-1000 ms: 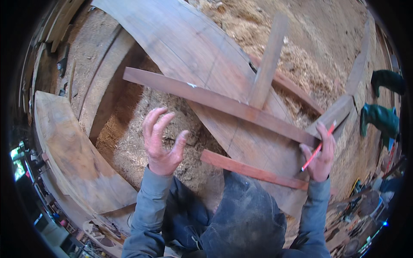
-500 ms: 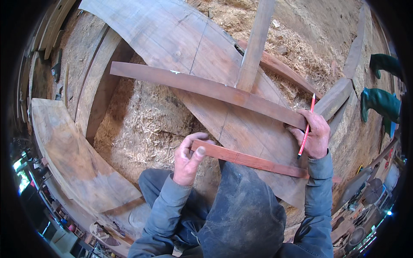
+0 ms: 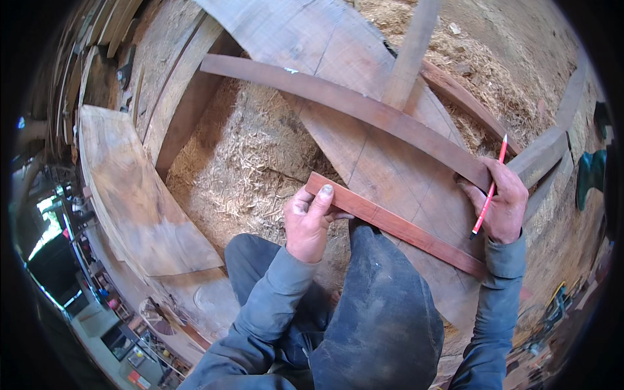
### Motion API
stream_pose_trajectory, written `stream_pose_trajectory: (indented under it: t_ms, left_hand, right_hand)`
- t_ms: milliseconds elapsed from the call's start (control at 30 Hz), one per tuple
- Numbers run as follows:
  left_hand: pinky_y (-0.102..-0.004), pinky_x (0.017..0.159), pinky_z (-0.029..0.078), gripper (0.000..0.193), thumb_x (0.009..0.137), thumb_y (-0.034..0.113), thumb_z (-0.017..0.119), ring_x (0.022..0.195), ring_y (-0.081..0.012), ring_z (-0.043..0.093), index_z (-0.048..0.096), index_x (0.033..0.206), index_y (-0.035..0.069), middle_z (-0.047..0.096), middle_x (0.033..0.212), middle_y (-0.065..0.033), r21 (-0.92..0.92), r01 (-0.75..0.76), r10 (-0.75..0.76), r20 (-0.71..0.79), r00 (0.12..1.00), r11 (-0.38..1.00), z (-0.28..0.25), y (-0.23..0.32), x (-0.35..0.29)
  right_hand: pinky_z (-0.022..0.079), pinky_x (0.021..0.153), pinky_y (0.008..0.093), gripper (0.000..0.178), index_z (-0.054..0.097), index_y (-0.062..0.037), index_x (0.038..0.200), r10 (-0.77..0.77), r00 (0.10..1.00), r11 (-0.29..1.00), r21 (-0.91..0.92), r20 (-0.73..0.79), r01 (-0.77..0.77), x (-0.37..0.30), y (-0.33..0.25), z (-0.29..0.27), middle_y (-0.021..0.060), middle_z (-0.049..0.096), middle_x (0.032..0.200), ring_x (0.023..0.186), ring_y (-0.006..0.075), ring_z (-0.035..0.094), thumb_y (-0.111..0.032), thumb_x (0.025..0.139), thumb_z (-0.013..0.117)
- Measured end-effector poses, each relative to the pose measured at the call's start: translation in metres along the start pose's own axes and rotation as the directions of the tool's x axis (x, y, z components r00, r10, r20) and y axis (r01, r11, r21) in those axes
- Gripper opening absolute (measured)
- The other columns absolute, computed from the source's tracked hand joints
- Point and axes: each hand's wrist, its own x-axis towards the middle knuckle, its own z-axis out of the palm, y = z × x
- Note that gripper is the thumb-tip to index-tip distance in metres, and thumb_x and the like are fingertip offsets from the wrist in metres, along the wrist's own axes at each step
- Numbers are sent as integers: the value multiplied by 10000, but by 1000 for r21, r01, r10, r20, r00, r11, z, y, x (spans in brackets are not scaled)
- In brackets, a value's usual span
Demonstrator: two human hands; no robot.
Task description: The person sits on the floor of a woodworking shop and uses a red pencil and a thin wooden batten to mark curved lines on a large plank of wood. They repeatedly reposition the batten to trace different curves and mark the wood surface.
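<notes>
My left hand (image 3: 307, 224) is closed on the near-left end of a short reddish wooden strip (image 3: 406, 230), thumb on top and fingers beneath. The strip slants down to the right above a wide plank (image 3: 322, 42) with pencil lines; its far end lies near my right wrist. My right hand (image 3: 506, 203) grips the right end of a long, curved brown wooden batten (image 3: 351, 101), which stretches across the plank to the upper left. A red pencil (image 3: 504, 151) is also in my right hand, held slantwise with its dark tip down. Some right fingers are hidden.
A grey post (image 3: 414, 55) rises from the plank beyond the batten. Wood shavings (image 3: 240, 153) cover the ground. A broad board (image 3: 133, 188) lies at left, with a thick curved timber (image 3: 188, 104) beside it. A green boot (image 3: 590, 179) shows at the right edge.
The whole view has shifted, so the scene sits higher and further right. The reddish strip now slants more steeply. Both hands keep their holds.
</notes>
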Motion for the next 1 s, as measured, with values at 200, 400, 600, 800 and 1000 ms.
stream_pose_trajectory:
  t_ms: [200,400,600,800,1000]
  left_hand:
    - [-365,794,654,302,1069,232,644,914,-215,746,646,1159,-57,729,1030,-140,-53,-20,19,-6,1000,998,3,-5,-6]
    - [-383,812,645,290,1062,226,650,923,-227,743,645,1147,-51,729,1033,-141,-64,30,-31,-19,999,997,7,-2,-4]
    - [-340,763,641,244,1047,190,667,877,-186,732,659,1094,-50,728,1007,-128,5,9,-9,-46,999,1000,16,2,4]
    - [-300,740,624,241,1031,173,696,805,-154,716,660,1090,-58,730,961,-109,49,9,-6,-63,998,999,20,8,4]
    - [-295,735,621,252,1037,183,690,803,-158,721,659,1096,-60,732,954,-109,29,-12,14,-68,998,1000,23,9,5]
  right_hand:
    - [559,808,427,511,704,3,1152,-14,1000,1000,-4,23,14,-15,-4,0,210,713,979,891,380,712,-147,713,917]
    - [551,996,469,513,696,21,1170,-139,990,984,-119,-21,135,-29,-5,4,257,715,1242,1127,444,699,-174,738,894]
    - [565,947,466,540,713,7,1163,-106,994,991,-80,24,108,-39,2,4,271,698,1307,1086,440,712,-230,719,909]
    - [561,917,455,533,718,0,1161,-132,989,988,-71,69,137,-38,2,1,285,689,1321,1028,419,712,-257,732,902]
    - [558,909,455,539,719,-4,1167,-141,988,984,-100,68,147,-39,-5,1,286,682,1334,996,419,703,-266,731,897]
